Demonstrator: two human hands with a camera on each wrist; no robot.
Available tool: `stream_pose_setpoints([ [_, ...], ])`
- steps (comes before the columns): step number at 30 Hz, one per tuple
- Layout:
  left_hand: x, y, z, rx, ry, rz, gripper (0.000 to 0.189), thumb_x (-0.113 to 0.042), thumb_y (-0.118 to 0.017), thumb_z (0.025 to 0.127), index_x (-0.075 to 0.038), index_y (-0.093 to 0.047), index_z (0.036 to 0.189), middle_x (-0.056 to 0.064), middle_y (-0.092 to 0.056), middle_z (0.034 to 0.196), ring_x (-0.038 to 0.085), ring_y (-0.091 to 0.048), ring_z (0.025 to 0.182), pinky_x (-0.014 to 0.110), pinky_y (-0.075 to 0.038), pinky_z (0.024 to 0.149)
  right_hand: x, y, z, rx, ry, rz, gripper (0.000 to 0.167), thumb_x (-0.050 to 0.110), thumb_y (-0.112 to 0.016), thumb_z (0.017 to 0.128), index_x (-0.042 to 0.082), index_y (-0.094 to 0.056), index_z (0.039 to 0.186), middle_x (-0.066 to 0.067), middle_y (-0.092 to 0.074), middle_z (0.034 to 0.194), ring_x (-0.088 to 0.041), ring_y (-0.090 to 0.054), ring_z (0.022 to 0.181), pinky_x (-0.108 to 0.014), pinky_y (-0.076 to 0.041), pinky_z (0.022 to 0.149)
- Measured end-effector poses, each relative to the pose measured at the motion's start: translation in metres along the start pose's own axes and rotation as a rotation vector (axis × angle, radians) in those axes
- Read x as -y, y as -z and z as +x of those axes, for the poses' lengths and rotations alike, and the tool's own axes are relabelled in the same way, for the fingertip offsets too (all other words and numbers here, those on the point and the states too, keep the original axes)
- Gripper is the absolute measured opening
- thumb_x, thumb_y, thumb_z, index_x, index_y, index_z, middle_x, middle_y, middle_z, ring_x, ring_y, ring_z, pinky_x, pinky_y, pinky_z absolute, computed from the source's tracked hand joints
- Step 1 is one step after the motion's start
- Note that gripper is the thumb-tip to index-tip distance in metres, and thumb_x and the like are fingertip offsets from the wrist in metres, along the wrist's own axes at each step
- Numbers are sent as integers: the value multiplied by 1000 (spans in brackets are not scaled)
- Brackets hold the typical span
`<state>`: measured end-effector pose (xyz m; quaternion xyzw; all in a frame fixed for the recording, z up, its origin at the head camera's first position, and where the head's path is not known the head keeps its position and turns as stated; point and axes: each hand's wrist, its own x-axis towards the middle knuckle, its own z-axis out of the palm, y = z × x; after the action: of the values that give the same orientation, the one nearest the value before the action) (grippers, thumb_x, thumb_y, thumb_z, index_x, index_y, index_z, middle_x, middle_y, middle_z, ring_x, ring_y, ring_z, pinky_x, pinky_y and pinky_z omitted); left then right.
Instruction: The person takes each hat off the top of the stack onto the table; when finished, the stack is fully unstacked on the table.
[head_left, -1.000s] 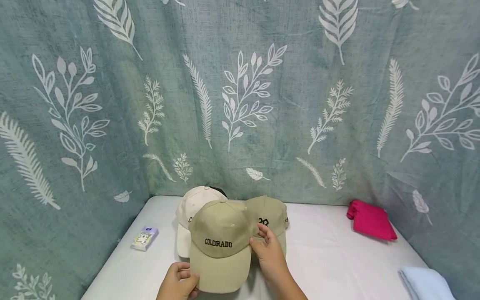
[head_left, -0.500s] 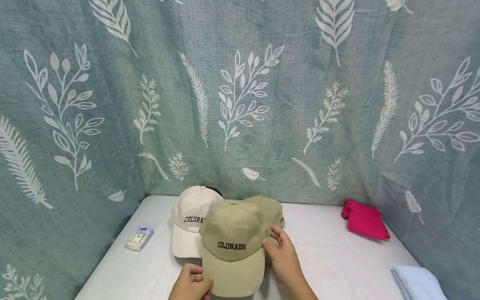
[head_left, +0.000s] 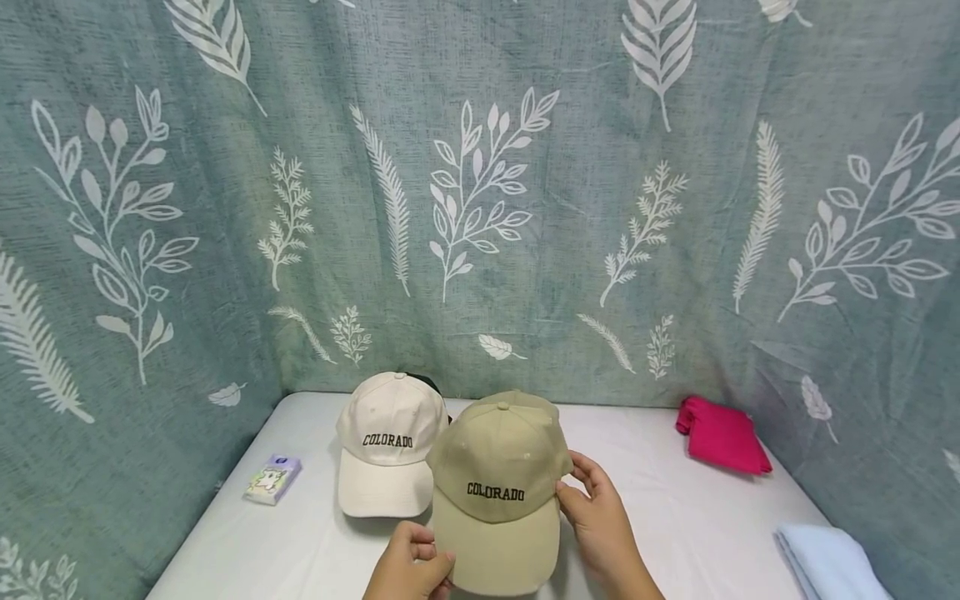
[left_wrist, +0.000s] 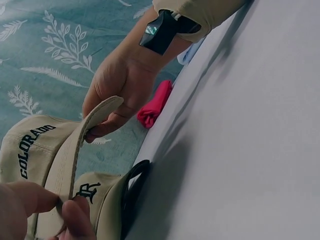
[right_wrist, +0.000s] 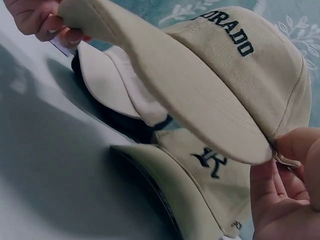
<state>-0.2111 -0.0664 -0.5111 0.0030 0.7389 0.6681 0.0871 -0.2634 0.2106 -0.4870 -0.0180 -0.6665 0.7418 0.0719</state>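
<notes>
Both hands hold a khaki baseball cap (head_left: 497,546) lettered COLORADO, its crown up and brim toward me. My left hand (head_left: 411,565) pinches the left edge of the brim between thumb and fingers. On the other side, my right hand (head_left: 603,521) grips the cap where brim meets crown. Behind it, mostly hidden in the head view, a second khaki cap (right_wrist: 175,180) with a dark emblem rests on the white surface; the right wrist view shows the held cap raised above it. A cream COLORADO cap (head_left: 386,487) sits to the left, a dark part showing behind its crown.
A small purple-and-white packet (head_left: 273,481) lies on the left of the white-covered surface (head_left: 300,533). Folded red cloth (head_left: 723,437) is at the back right, with light blue folded cloth (head_left: 828,562) nearer. Patterned green curtains (head_left: 480,208) enclose the back and sides.
Both hands have carried the khaki cap to the right. The cream cap's front is now uncovered, while the second khaki cap is mostly covered. The camera view has also shifted slightly.
</notes>
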Motion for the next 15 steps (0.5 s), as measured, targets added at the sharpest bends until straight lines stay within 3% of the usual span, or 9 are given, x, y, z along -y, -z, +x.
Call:
stream_pose_setpoints([
  [15,-11,-42,16,65,-8,-16,44,-10,-77,90,5,-47,118,14,-59,99,18,-67,70,34,-62,65,2,49,2,-29,5,20,59,-3,-59,102,2,-34,155,-10,-42,147,-7,-66,108,-22,-58,92],
])
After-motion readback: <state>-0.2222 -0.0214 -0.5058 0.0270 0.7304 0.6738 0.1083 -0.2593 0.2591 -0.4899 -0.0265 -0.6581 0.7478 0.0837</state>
